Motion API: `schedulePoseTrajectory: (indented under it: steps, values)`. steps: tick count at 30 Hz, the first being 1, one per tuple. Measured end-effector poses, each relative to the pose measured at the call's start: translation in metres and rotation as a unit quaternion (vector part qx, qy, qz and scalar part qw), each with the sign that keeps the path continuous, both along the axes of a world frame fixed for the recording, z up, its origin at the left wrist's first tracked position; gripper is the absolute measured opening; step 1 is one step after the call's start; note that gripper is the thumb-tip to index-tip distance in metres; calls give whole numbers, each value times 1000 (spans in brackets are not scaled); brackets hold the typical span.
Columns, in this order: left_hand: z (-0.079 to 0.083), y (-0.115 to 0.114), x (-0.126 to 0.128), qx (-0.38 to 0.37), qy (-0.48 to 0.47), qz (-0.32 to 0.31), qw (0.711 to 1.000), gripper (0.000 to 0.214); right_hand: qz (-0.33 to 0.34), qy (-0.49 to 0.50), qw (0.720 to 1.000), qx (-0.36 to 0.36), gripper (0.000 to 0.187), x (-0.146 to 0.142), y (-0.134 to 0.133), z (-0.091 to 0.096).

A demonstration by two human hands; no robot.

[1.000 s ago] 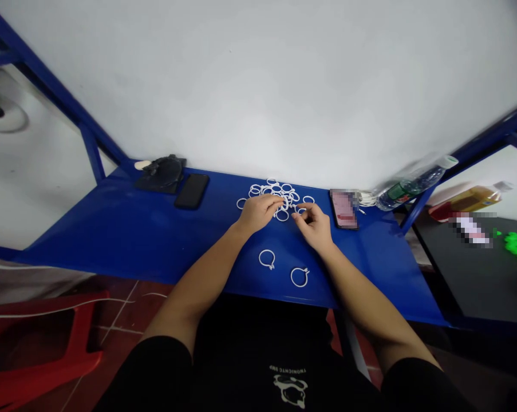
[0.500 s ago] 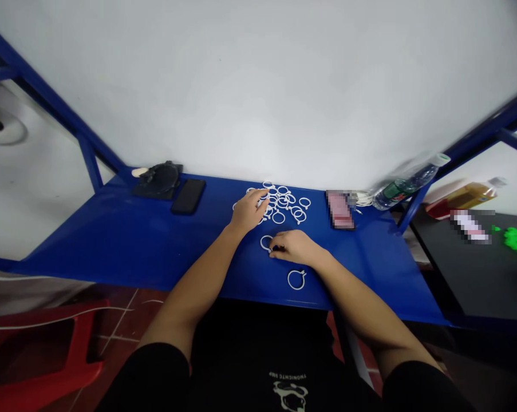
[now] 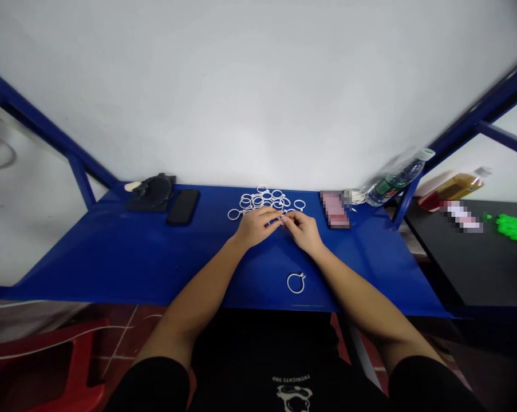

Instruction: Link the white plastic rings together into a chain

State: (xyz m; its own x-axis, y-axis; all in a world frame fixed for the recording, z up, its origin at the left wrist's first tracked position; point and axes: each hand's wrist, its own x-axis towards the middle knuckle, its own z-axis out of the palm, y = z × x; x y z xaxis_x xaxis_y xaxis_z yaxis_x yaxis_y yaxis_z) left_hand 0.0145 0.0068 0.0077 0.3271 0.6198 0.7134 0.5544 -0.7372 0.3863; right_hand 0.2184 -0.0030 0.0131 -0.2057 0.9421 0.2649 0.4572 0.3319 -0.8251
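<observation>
My left hand (image 3: 255, 225) and my right hand (image 3: 305, 233) meet fingertip to fingertip just in front of a pile of white plastic rings (image 3: 258, 201). Both are closed in a pinch around a small white ring, which the fingers mostly hide. Several rings in the pile overlap, each with a small tab or knob on its rim. Nearer the front edge, apart from the others, one white ring (image 3: 288, 284) lies flat with two small prongs at its upper right.
The blue table (image 3: 125, 252) stands against a white wall. At left are a black phone (image 3: 183, 207) and a dark pouch-like item (image 3: 155, 192). To the right are a pixelated phone (image 3: 335, 210), a white cable (image 3: 358, 197) and a leaning bottle (image 3: 391, 184). A red stool (image 3: 80, 366) sits below left.
The right hand has lifted the nearer ring off the table and moved up to meet the left. My left hand has drawn back from the pile to the ring. The view shifted slightly.
</observation>
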Motion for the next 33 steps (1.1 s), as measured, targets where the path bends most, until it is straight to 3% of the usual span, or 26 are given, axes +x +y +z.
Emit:
schedulePoseTrajectory:
  steps: [4, 11, 14, 18, 21, 24, 27, 31, 33]
  values:
    - [-4, 2, 3, 1, -14, -1, 1000, 17, 32, -13, 999, 15, 47, -1, -3, 1]
    - [-7, 7, -2, -17, 0, 3, 1000, 15, 52, -33, 997, 43, 31, 0, -3, 4]
    - [-6, 9, -6, -32, 0, 18, 999, 13, 115, -87, 989, 17, 27, 5, -5, 13]
    - [-6, 14, -11, -46, -33, 51, 997, 12, 249, -219, 941, -63, 35, 17, -14, 34]
    - [-7, 17, -15, -40, -53, 66, 996, 13, 294, -299, 899, -122, 47, 25, -19, 47]
    - [-8, 19, -18, -36, -59, 81, 994, 15, 288, -357, 878, -135, 45, 26, -21, 49]
    - [-9, 19, -19, -29, -63, 92, 993, 19, 276, -389, 871, -120, 29, 21, -18, 43]
    - [-8, 19, -19, -15, -62, 88, 994, 22, 256, -373, 886, -99, 9, 21, -11, 34]
    - [-7, 19, -19, -11, -63, 89, 994, 22, 242, -357, 896, -101, 14, 25, -9, 36]
